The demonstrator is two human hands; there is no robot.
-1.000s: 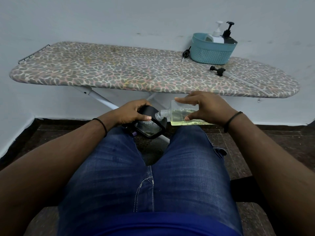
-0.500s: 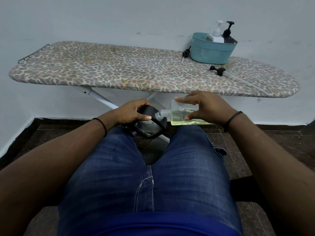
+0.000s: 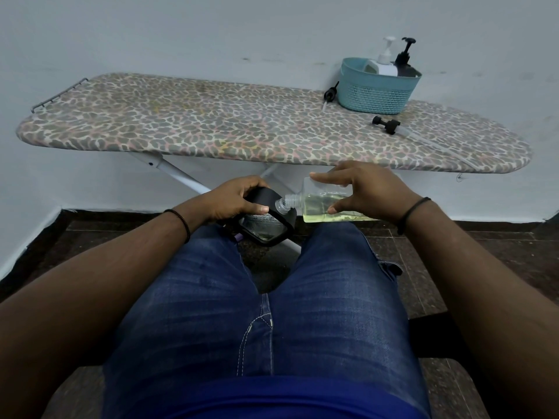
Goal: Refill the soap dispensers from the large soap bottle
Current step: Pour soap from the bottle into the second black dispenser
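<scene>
My left hand (image 3: 239, 198) grips a black square container (image 3: 266, 232) just above my knees. In my right hand (image 3: 372, 189), pinched between thumb and fingers, lies a clear bottle (image 3: 317, 208) half full of pale yellow liquid. It is tipped on its side, and its uncapped threaded neck touches the top of the black container. Whether liquid is flowing cannot be made out. A white pump dispenser (image 3: 384, 63) and a black pump dispenser (image 3: 403, 60) stand in a teal basket (image 3: 375, 93).
The basket sits at the right end of a leopard-print ironing board (image 3: 211, 125) against the wall. A loose black pump head with its tube (image 3: 385, 124) lies in front of the basket, another (image 3: 330, 94) to its left. My jeans-clad legs fill the foreground.
</scene>
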